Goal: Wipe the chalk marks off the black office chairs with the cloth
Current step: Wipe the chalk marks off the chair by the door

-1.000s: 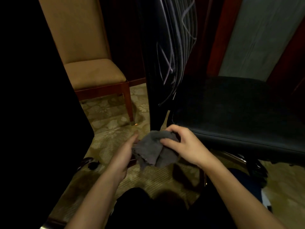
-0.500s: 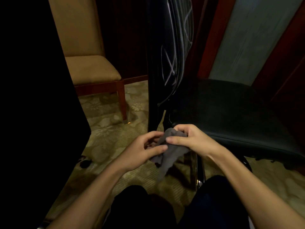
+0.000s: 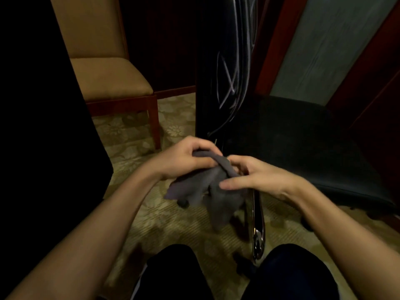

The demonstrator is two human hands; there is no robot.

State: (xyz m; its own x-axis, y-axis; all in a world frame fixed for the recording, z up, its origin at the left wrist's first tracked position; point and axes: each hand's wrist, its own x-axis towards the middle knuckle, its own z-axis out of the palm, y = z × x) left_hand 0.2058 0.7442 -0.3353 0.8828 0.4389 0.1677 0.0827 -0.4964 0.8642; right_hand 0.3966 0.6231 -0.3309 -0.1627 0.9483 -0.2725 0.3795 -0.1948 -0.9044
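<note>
A black office chair point(image 3: 287, 135) stands ahead on the right, seen from the side. Its tall backrest point(image 3: 225, 61) carries several pale chalk lines point(image 3: 229, 81). A crumpled grey cloth point(image 3: 207, 187) hangs between my two hands, just in front of the chair's lower back. My left hand point(image 3: 184, 159) grips the cloth's upper left part with curled fingers. My right hand point(image 3: 257, 176) pinches the cloth's top fold from the right, thumb lying across the fabric. The cloth's lower end dangles over the carpet.
A tan upholstered chair with wooden legs point(image 3: 112, 83) stands at the back left. A large dark mass point(image 3: 39, 126) fills the left edge. A chrome chair-base leg point(image 3: 257, 224) runs toward my knees point(image 3: 173, 276). Patterned carpet point(image 3: 134, 135) lies between the chairs.
Both hands have bunched the cloth and shifted their hold on it; the left hand now wraps its top. The view has moved closer to the chair's backrest.
</note>
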